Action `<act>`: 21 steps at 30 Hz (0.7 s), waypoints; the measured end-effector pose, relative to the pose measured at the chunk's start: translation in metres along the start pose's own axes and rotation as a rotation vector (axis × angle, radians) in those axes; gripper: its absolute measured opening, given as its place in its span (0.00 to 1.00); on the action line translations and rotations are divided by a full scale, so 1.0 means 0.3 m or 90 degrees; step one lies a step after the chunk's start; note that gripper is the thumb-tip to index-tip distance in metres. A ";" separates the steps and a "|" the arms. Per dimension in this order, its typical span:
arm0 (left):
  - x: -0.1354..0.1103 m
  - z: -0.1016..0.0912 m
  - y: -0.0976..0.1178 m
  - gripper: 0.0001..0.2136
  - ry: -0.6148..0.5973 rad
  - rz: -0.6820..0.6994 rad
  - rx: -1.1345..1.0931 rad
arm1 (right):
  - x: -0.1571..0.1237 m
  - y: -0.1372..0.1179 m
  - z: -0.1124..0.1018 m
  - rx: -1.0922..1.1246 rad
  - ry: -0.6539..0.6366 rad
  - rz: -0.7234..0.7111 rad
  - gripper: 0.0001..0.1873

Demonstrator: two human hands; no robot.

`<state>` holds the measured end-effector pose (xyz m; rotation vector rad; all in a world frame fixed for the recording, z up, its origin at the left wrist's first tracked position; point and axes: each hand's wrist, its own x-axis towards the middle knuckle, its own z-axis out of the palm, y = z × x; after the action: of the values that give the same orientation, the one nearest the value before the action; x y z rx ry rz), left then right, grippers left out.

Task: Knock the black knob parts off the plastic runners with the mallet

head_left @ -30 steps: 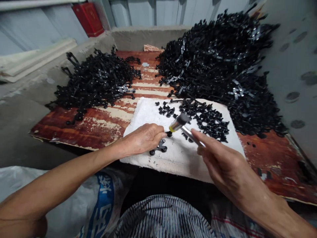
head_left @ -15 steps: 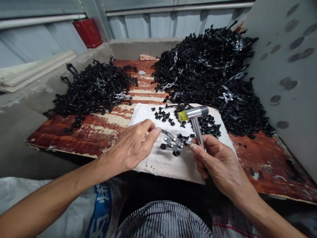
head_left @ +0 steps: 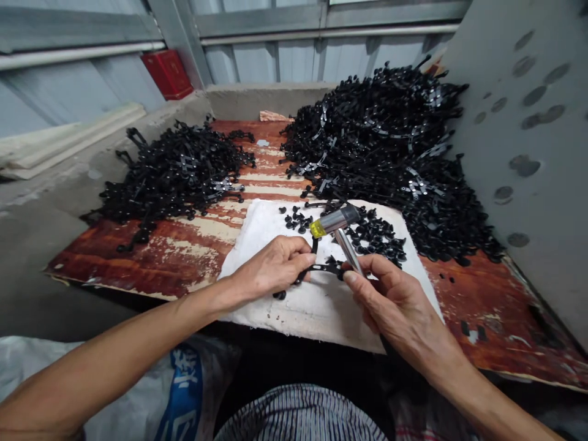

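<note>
My left hand (head_left: 280,264) is closed on a black jointed linkage (head_left: 324,267), fingertips pinching one end of it over the white cloth pad. One black round foot of it shows below my fingers. My right hand (head_left: 395,293) wraps round the handle of a small hammer (head_left: 336,222) with a yellow face, a metal body and a dark other end. Its thumb and forefinger also meet the right end of the linkage. The hammer head stands raised above the pad, tilted. Small black round caps (head_left: 376,236) lie scattered on the white pad (head_left: 316,312) behind my hands.
A large heap of black linkages (head_left: 376,135) rises at the back right, a smaller heap (head_left: 174,171) at the left. Both rest on a worn red-brown board (head_left: 193,236). A spotted grey panel (head_left: 528,141) stands right; a red box (head_left: 168,73) sits on the back-left ledge.
The linkage has been turned over and swung; its silver-riveted side no longer shows. My left hand has moved right and taken hold of it. The hammer head has tipped and shifted left.
</note>
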<state>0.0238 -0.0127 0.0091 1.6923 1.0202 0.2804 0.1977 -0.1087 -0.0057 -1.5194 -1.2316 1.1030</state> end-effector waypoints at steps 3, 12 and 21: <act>0.041 -0.033 0.009 0.08 -0.039 -0.048 -0.051 | 0.000 0.021 -0.028 0.047 0.030 0.024 0.17; 0.121 -0.084 0.000 0.10 -0.104 -0.060 -0.078 | -0.002 0.097 -0.059 0.234 0.061 0.104 0.19; 0.147 -0.092 -0.003 0.09 -0.124 -0.075 -0.101 | 0.003 0.088 -0.061 0.293 0.062 0.112 0.20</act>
<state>0.0327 0.0385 0.0058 1.4801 0.9231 0.1131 0.2212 -0.1131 -0.0270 -1.3198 -0.7219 1.3046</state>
